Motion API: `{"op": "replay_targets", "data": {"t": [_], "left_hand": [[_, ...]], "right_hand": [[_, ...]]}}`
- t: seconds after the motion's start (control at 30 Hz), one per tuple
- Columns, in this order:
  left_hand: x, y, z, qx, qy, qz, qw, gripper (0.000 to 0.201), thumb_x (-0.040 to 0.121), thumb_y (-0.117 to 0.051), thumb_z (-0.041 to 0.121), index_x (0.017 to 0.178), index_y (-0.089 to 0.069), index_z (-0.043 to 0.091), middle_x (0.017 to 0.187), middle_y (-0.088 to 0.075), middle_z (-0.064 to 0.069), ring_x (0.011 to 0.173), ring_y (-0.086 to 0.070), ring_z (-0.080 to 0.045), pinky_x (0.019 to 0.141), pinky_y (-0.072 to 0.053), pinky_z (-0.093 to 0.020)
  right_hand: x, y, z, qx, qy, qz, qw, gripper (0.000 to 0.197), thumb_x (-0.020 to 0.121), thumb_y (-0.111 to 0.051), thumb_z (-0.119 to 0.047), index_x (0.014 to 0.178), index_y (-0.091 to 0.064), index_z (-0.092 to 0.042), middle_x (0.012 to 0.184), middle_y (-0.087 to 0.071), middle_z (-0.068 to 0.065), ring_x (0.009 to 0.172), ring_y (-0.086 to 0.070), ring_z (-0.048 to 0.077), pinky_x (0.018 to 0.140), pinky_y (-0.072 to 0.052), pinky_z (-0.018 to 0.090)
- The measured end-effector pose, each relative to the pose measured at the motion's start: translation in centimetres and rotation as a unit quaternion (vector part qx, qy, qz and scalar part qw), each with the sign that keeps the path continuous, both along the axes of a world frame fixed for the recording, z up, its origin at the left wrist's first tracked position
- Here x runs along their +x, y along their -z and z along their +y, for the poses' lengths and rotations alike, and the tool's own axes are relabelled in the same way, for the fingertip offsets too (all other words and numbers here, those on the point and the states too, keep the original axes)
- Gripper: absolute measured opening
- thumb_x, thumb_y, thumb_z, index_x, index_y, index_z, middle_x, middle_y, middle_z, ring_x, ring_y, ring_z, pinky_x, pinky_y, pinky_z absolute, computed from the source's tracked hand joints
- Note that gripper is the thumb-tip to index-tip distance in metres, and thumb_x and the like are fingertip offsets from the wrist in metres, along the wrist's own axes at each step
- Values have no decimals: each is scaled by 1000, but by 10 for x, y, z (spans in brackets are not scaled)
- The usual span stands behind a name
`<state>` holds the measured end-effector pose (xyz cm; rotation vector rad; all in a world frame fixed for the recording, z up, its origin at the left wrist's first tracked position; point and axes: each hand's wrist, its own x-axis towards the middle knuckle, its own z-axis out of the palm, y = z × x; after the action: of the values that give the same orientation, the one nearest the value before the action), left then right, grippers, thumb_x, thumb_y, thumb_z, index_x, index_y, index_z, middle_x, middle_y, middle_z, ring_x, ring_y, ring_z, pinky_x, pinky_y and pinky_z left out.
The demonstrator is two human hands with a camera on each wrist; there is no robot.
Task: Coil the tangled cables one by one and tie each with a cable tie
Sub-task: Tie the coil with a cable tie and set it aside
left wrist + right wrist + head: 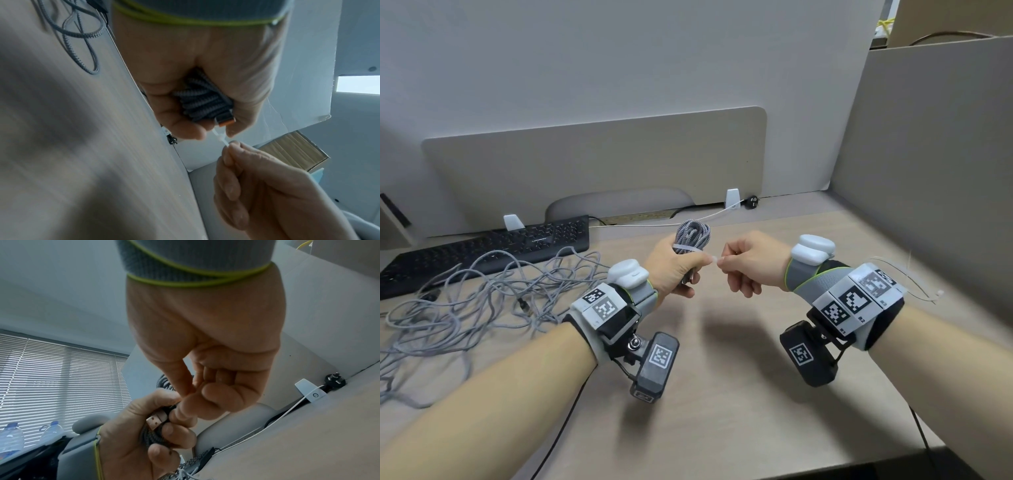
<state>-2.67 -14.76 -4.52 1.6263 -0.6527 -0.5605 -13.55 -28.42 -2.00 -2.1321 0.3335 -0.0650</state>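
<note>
The fingers point(230, 155) of the right hand point(751, 262) are pinched together on the free tail of a white cable tie point(688, 249), thumb against forefinger, while the other fingers of that hand curl loosely and hold nothing else. The left hand point(674, 270) is wrapped round a coiled cable point(693, 234), a grey braided bundle held above the counter point(722, 394), its looped top standing out above the fist and a plug end showing at the bottom of the grip in both wrist views. The tie already runs as a band round the coil just above the left thumb, and its tail crosses the small gap between the two hands.

So the step in hand is the tying of this one coil: the strap looks threaded through its head, though the left wrist view is too soft to be sure the lock has caught. The next move calls for a steady pull on the tail away from the left hand, with the left grip kept firm so the loops do not splay, until the band sits snug.

Plenty of the task remains, judging by the tangled cables point(482, 294) lying loose on the counter at the left, in front of the keyboard point(482, 250). Spare ties point(914, 284) lie on the counter beyond the right wrist, ready for the next coil
</note>
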Motion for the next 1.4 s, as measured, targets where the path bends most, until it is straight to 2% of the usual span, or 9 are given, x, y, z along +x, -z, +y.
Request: {"op": "replay_targets", "data": {"t": [0.3, 0.47, 0.6, 0.7, 0.77, 0.93, 1.1, 1.23, 1.4], "left_hand": [[13, -3, -1, 56, -42, -71, 995, 9, 85, -66, 7, 83, -58, 10, 65, -59, -9, 52, -53, -22, 50, -52, -31], [27, -3, -2, 70, -70, -99, 990, 2, 85, -62, -2, 86, -61, -3, 74, -59, -20, 57, -52, -25, 47, -46, -24], [35, -2, -5, 97, -72, -133, 984, 12, 82, -63, 3, 85, -62, -9, 75, -65, -24, 59, -58, -27, 61, -56, -46], [40, -2, -8, 126, -63, -158, 977, 23, 73, -61, 19, 80, -63, -3, 71, -68, -19, 57, -62, -29, 64, -57, -54], [43, -3, -12, 144, -56, -170, 973, 25, 67, -57, 23, 74, -61, 0, 63, -66, -13, 54, -62, -28, 60, -57, -50], [38, -8, -26, 172, -56, -201, 963, 14, 80, -53, 6, 68, -55, 11, 55, -58, -3, 49, -55, -22, 53, -48, -28], [38, -9, -43, 180, -46, -150, 971, 13, 83, -54, 3, 70, -55, 7, 53, -55, -6, 48, -52, -23, 43, -40, -24], [36, -12, -66, 187, -53, -86, 977, 10, 85, -65, 5, 77, -61, 9, 64, -61, -9, 50, -58, -19, 41, -52, -26], [29, -11, -109, 216, -42, -110, 969, 4, 84, -68, 11, 82, -65, 10, 67, -62, -7, 48, -57, -13, 41, -51, -22]], "right_hand": [[0, -2, -1, 9, 3, -5, 1000, 19, 92, -50, -6, 73, -52, -10, 51, -61, 3, 37, -49, 17, 40, -36, 23], [-2, -3, -2, 15, -3, -8, 1000, 23, 91, -52, -5, 69, -51, -11, 49, -59, 2, 37, -47, 17, 39, -35, 22], [0, -5, -1, 13, 0, -7, 1000, 20, 90, -52, -6, 70, -51, -10, 47, -57, 2, 38, -45, 18, 40, -33, 23], [3, -4, -1, 2, 8, -2, 1000, 16, 90, -53, -8, 75, -54, -9, 46, -55, 1, 38, -43, 18, 41, -33, 22], [4, -3, -4, 6, 16, -5, 1000, 16, 90, -53, -8, 75, -53, -10, 47, -54, 1, 37, -43, 17, 42, -33, 23], [4, 1, -14, 6, 22, 4, 1000, 17, 90, -53, -10, 74, -53, -11, 49, -55, 3, 37, -42, 18, 42, -33, 22], [1, 1, -34, 54, 53, 2, 997, 23, 89, -52, -6, 66, -49, -11, 50, -53, 8, 39, -41, 20, 42, -31, 23], [-6, 1, -58, 94, 102, 15, 990, 25, 86, -50, -2, 63, -45, -10, 52, -50, 13, 43, -37, 19, 45, -26, 23], [-14, 0, -92, 116, 145, 14, 983, 26, 85, -50, -2, 61, -45, -9, 48, -49, 10, 42, -37, 19, 45, -26, 21]]}}
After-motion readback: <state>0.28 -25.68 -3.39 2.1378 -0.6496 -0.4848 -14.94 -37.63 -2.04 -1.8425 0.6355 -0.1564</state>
